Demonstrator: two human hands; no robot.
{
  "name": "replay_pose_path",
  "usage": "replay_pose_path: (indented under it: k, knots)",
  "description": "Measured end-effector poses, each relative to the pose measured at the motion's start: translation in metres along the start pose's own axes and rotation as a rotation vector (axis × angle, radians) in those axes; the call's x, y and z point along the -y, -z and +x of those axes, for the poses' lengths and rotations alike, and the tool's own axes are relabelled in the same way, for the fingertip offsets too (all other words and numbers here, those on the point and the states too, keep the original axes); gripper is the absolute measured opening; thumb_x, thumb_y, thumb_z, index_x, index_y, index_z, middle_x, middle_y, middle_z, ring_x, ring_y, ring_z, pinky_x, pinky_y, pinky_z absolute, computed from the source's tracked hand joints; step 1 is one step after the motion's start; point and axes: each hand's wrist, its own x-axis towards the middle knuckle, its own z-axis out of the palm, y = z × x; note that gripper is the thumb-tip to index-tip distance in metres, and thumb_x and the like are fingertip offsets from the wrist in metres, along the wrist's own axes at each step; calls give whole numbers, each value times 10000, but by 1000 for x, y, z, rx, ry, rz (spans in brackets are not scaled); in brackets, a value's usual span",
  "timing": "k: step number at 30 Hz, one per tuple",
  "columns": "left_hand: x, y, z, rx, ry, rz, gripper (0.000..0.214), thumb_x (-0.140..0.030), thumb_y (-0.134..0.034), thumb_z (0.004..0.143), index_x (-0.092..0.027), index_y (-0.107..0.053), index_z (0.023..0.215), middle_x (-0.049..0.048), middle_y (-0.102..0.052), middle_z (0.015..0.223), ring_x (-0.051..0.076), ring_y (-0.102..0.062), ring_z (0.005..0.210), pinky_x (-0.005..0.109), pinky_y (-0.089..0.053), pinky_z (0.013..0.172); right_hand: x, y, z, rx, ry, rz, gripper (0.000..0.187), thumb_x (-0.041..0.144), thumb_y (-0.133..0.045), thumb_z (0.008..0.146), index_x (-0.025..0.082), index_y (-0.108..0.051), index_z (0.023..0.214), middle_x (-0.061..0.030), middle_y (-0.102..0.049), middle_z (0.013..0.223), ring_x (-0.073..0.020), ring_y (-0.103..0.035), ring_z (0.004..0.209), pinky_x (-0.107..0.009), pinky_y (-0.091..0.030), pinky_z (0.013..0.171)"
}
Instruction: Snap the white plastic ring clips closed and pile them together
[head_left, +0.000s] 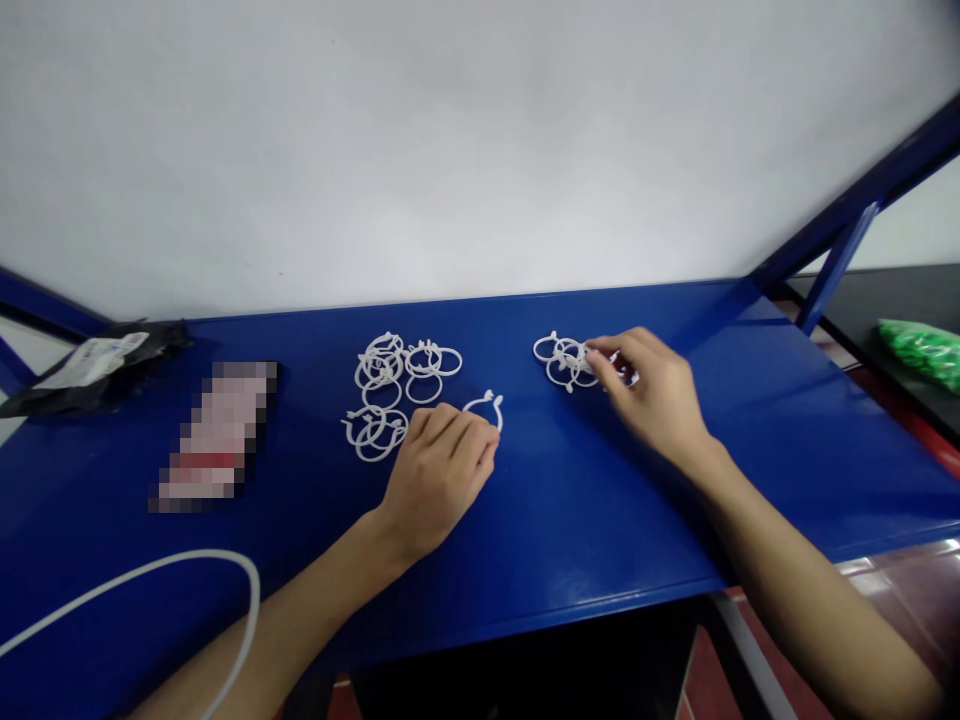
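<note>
Several white plastic curtain rings, each with knobbed ends, lie in a tangled group (381, 368) on the left of the blue table (540, 530). Just right of that group, my left hand (439, 480) is closed on one white plastic curtain ring (480, 402); its knobbed ends point up and away from me, and my fingers hide its lower part. A smaller group of the same rings (566, 362) lies farther right. My right hand (656, 395) reaches over its right side, thumb and fingers bent around a ring there, which they partly hide.
A black plastic package (82, 370) with a white label lies at the far left, beside a blurred-out flat object (214, 430). A white cable (187, 553) curves across the lower left. Blue frame bars (840, 255) and a bright green bag (922, 350) are at right.
</note>
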Motion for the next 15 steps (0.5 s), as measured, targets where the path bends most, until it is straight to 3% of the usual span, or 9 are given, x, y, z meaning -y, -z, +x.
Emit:
replay_pose_path:
  k: [3,6,11,15]
  knots:
    - [-10,3,-1,-67,-88,-54,159,-48,-647,861,-173,-550,846,-16,-680,802,156,-563,759,333,-407,741,32,-12,-17,250,33,328,210,357,-566,960,209,-682,1054,-42,-722,991,-164,-663,860,-299,-516,785]
    - [-14,4,-4,-81,-149,-64,140,-63,-658,863,-163,-559,866,-9,-697,820,162,-566,767,356,-409,759,54,-26,-33,381,-33,538,195,369,-560,965,204,-664,963,-19,-717,914,-142,-657,800,-269,-512,740]
    - [-12,3,-4,-82,-147,-57,134,-82,-677,855,-165,-576,883,-4,-698,832,169,-562,781,358,-426,770,57,-35,-39,380,-81,621,168,339,-561,970,207,-658,931,7,-687,821,-124,-635,746,-256,-496,716]
    - [-6,3,-1,-135,8,-81,152,-153,-681,870,-155,-600,998,54,-688,935,196,-576,875,363,-476,799,48,-32,-35,322,73,531,151,297,-557,975,194,-667,973,-24,-685,872,-132,-634,776,-271,-505,729]
